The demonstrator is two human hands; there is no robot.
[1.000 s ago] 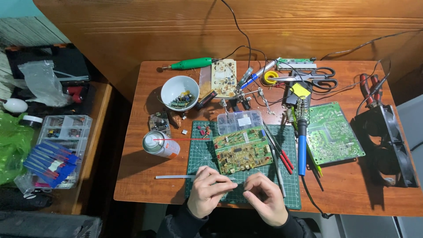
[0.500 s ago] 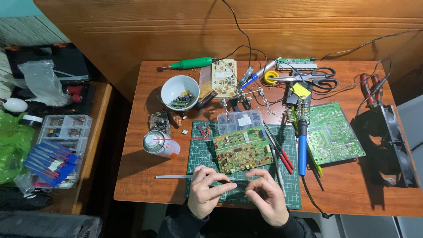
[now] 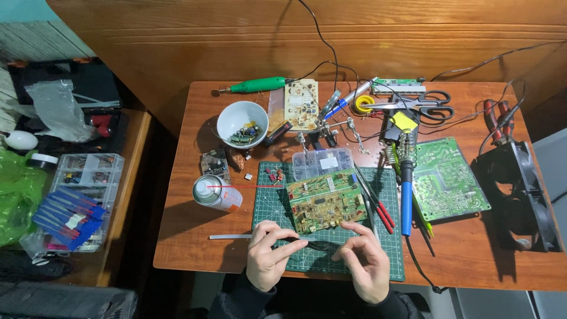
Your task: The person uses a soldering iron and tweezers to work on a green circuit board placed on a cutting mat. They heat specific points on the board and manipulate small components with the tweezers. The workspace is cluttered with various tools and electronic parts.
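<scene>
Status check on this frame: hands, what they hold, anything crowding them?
Left hand and right hand pinch a thin dark tool between them over the green cutting mat. Circuit board lies just beyond the fingers. Red-handled tools crowd the right side.

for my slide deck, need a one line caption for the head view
Both hands, left hand and right hand, hold a thin dark tool over a green cutting mat beside a circuit board.

A wooden table (image 3: 484,272) stands against a wood-panelled wall (image 3: 177,41), dimly lit.
</scene>
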